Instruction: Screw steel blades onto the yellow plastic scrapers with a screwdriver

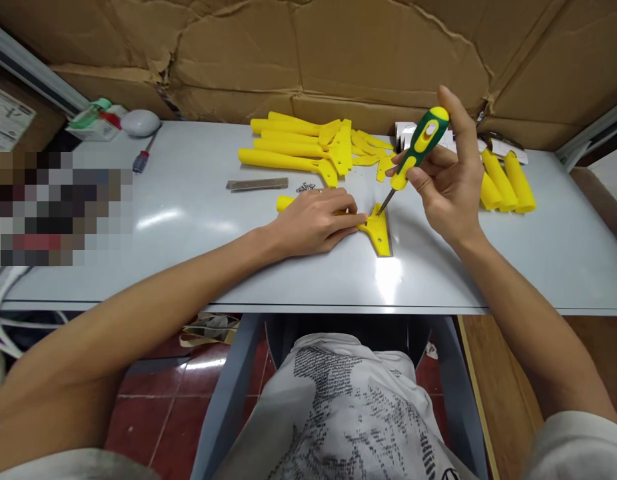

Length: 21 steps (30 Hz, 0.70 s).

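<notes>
A yellow scraper lies flat on the table, a thin metal blade showing along its right edge. Wrapped over its handle is my left hand, the index finger stretched to the scraper's head. My right hand grips a green and yellow screwdriver, tilted, its tip on the upper part of the head. A hole or screw shows lower on the head. Beyond my left hand lie small screws in a pile and a stack of flat metal blades.
Several yellow scraper handles and loose yellow head pieces lie at the back. Yellow tubes rest at the right. Another screwdriver and a white rounded object are at the back left. Cardboard walls the far edge.
</notes>
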Tool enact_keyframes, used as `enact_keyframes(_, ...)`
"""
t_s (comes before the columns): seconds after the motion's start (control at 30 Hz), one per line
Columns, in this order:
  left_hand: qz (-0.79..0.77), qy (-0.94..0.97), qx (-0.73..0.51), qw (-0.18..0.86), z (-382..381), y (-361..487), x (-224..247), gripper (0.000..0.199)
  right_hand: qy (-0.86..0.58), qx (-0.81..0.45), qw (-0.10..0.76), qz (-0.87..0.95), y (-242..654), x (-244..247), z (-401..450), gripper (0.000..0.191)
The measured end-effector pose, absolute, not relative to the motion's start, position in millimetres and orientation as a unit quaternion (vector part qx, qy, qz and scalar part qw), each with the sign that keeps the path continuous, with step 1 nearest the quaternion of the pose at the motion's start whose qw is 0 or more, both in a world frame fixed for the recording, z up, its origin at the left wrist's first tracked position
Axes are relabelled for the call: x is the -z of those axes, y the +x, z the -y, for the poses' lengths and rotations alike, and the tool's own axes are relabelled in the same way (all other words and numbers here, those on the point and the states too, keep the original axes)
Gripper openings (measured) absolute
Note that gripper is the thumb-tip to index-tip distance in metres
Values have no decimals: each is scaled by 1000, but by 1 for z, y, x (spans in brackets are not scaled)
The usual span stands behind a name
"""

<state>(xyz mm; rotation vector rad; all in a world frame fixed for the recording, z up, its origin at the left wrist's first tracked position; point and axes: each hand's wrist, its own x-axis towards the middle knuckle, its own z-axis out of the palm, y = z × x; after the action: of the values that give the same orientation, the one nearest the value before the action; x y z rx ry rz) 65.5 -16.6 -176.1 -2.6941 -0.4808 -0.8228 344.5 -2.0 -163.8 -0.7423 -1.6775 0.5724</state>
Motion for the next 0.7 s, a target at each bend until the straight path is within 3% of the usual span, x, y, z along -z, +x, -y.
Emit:
enact_keyframes(0.47, 169, -933, 281, 151, 16, 64, 180, 23, -273, -239, 579, 730, 343, 170, -5, 88)
enact_keyframes(0.7, 172, -933, 279, 149, 19, 67, 180, 22, -296, -149, 624, 708, 334, 181, 0, 81)
